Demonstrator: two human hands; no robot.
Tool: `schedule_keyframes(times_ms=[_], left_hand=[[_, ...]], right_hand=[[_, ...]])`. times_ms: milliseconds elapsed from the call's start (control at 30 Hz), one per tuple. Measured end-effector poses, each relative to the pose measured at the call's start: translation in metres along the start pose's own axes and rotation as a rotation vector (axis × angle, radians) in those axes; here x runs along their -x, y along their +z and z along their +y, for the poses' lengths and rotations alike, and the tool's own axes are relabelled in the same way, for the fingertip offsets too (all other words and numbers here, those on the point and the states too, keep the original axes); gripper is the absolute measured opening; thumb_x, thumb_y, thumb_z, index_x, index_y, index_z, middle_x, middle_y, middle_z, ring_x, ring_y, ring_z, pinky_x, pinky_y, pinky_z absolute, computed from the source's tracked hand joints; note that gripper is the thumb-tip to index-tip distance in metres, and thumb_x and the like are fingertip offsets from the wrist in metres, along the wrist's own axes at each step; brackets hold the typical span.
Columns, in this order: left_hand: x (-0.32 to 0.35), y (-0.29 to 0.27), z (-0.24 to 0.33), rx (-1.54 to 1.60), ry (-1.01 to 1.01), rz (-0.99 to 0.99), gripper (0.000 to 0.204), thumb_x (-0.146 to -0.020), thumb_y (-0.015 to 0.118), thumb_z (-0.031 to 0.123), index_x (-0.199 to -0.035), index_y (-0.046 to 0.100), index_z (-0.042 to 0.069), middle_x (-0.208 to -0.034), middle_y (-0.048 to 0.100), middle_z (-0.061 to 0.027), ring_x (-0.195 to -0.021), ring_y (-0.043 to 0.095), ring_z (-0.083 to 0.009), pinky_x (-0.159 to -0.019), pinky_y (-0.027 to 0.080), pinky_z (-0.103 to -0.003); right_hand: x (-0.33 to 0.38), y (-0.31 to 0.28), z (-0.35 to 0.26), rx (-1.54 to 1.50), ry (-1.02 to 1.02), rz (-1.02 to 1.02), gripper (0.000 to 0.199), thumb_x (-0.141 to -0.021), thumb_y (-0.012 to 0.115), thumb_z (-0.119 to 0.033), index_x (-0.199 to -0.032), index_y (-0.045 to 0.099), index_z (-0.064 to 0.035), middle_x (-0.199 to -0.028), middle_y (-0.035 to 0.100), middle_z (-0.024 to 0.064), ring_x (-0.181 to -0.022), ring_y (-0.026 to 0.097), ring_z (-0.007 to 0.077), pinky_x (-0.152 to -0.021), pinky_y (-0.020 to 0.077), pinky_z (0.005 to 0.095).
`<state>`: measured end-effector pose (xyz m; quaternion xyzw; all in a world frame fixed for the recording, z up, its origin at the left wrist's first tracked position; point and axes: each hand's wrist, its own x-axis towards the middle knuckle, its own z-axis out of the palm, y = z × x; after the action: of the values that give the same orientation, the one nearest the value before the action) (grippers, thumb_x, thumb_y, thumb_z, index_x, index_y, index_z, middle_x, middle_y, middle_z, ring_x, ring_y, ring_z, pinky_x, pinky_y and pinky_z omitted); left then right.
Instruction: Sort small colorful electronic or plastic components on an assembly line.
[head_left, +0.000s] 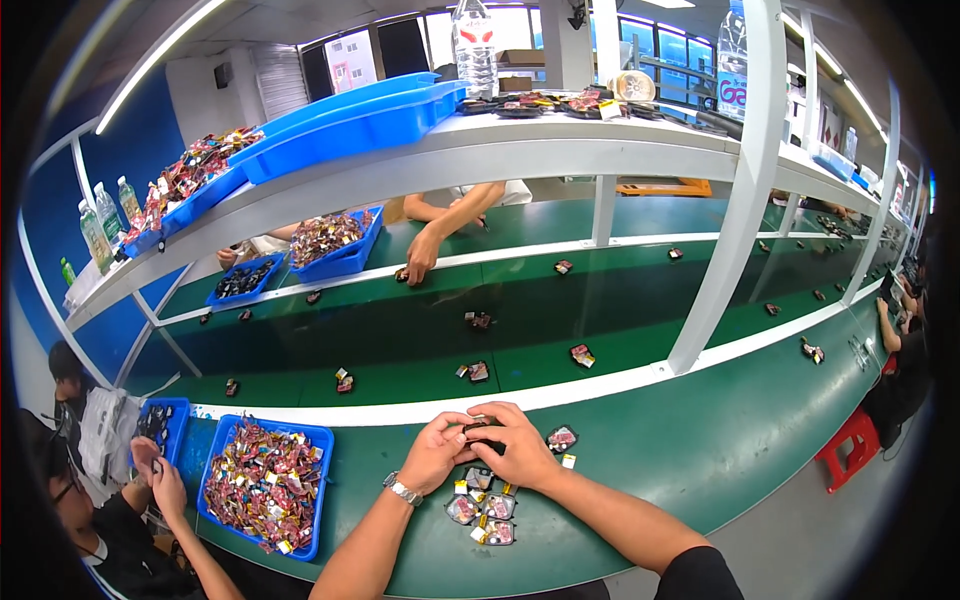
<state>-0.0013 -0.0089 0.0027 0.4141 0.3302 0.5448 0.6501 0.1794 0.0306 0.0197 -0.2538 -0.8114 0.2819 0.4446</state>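
Observation:
My left hand [440, 452], with a metal watch [402, 488] at its wrist, meets my right hand [515, 446] over the green table. Between their fingertips is a small dark piece [482, 424], mostly covered by the fingers, so its exact kind is hidden. Both hands are closed around it. Just below lie several small black-edged pieces [498, 507] with red, white and yellow parts, grouped between my forearms. Another similar piece [562, 438] rests beside my right hand.
A blue tray [326, 480] heaped with small red pieces stands left of my left forearm. Beyond a white rail [400, 410], a green belt [520, 365] carries scattered pieces. A white post [725, 210] and shelf rise ahead. Co-workers' hands work at left [165, 480] and opposite [425, 250].

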Motion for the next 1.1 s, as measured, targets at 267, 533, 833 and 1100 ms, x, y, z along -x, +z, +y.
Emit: schedule_keyframes(times_ms=[267,533,833,1100], left_hand=[[-0.001,-0.007,-0.004,0.004,-0.020,-0.014,0.022,-0.097,0.054,0.008,-0.118,0.046,0.006,-0.127,0.057,-0.0156,-0.114,0.060,-0.0219,-0.097,0.053,-0.037],[-0.001,-0.002,-0.002,0.010,0.038,0.053,0.023,-0.098,0.052,0.006,-0.120,0.045,0.005,-0.120,0.061,-0.0137,-0.110,0.061,-0.0204,-0.095,0.053,-0.036],[-0.001,0.001,-0.002,0.010,0.007,0.039,0.025,-0.099,0.051,0.007,-0.122,0.044,0.004,-0.115,0.062,-0.0114,-0.108,0.062,-0.0197,-0.095,0.053,-0.037],[0.000,0.001,-0.001,-0.017,-0.016,0.066,0.025,-0.099,0.050,0.006,-0.123,0.044,0.004,-0.116,0.062,-0.0114,-0.108,0.062,-0.0187,-0.094,0.053,-0.036]], right_hand=[[0.001,0.003,0.005,0.048,0.010,0.017,0.016,-0.078,0.071,-0.007,-0.094,0.072,-0.0070,-0.122,0.060,0.0083,-0.115,0.053,0.0282,-0.095,0.0477,0.0386],[0.001,0.005,-0.003,-0.010,0.033,-0.007,0.019,-0.081,0.067,-0.007,-0.100,0.070,-0.0068,-0.128,0.057,0.0118,-0.120,0.051,0.0314,-0.100,0.0437,0.0401],[-0.005,0.001,0.002,0.205,-0.194,0.116,0.019,-0.073,0.070,0.000,-0.091,0.067,-0.0055,-0.098,0.060,0.0079,-0.087,0.059,0.0255,-0.070,0.0519,0.0333],[-0.005,0.002,-0.008,0.283,-0.198,0.111,0.020,-0.071,0.071,-0.001,-0.091,0.066,-0.0046,-0.094,0.059,0.0067,-0.085,0.058,0.0257,-0.070,0.0512,0.0335]])
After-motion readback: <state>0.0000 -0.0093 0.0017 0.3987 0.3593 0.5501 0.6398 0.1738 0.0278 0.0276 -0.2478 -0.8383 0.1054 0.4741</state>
